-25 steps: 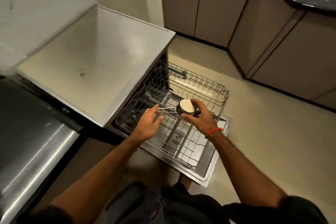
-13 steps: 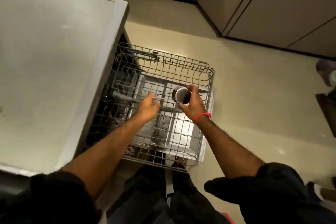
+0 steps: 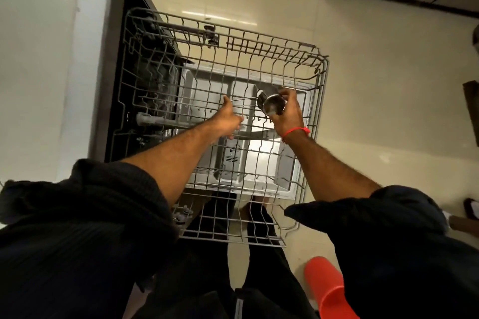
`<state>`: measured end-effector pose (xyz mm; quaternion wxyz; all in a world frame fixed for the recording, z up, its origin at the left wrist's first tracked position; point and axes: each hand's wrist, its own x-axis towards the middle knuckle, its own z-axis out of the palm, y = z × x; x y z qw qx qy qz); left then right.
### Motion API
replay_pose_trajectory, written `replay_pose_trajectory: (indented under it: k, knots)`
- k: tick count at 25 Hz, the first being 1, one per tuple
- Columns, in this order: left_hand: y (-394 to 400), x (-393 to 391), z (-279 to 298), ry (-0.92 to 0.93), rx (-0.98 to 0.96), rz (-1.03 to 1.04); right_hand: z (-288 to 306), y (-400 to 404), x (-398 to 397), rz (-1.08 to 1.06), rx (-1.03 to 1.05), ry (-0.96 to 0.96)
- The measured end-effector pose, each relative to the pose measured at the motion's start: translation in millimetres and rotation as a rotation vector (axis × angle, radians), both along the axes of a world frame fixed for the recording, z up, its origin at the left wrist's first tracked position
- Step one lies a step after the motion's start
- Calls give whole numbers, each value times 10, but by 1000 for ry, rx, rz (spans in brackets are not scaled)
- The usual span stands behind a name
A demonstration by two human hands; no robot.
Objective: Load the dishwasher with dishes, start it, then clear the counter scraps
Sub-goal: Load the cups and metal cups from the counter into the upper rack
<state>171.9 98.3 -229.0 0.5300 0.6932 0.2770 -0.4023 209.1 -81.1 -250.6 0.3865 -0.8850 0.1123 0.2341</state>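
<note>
On the far left I see the pale top of the dishwasher, and its dark inside just beside it. The wire rack is pulled all the way out over the open door, and I look straight down through it. The rack looks bare to me, so I think the loading has only just begun. My left hand reaches in over the middle of the rack, and its fingers pinch the end of a thin metal handle. That handle runs to the right into a small steel pot, which hangs just above the wires near the right side of the rack. My right hand is curled round the pot and holds it tipped, so I see its shiny round bottom. The pot is not set down yet. On the floor at the lower right there is a red thing, and I cannot tell what it is. So nearly all the job is left, I think: put this pot in, bring more dishes, push the rack in, shut the door, start the wash, then clean the scraps off the counter, which I cannot see from here
</note>
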Motion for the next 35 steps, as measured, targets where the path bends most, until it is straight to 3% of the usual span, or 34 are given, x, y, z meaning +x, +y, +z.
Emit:
replay_pose_trajectory:
  k: [3,7,10,15,20,26,35]
  knots:
    - [5,-124,54,-57,28,-39,49,-86,-83,15,38,107]
    - [31,-435,303,-136,112,196,302,-134,-237,10,71,103]
    - [26,-739,678,-253,239,243,642,-62,-476,88,151,91]
    - [112,-1525,1470,-473,304,313,1292,242,-942,418,345,34]
    - [199,-2691,2098,-624,361,693,1899,809,-1560,781,543,5]
    - [151,-4468,2475,-563,637,1058,2585,1537,-2706,1137,752,202]
    - [-58,-6433,2695,-546,935,1416,2957,2251,-4703,1588,764,248]
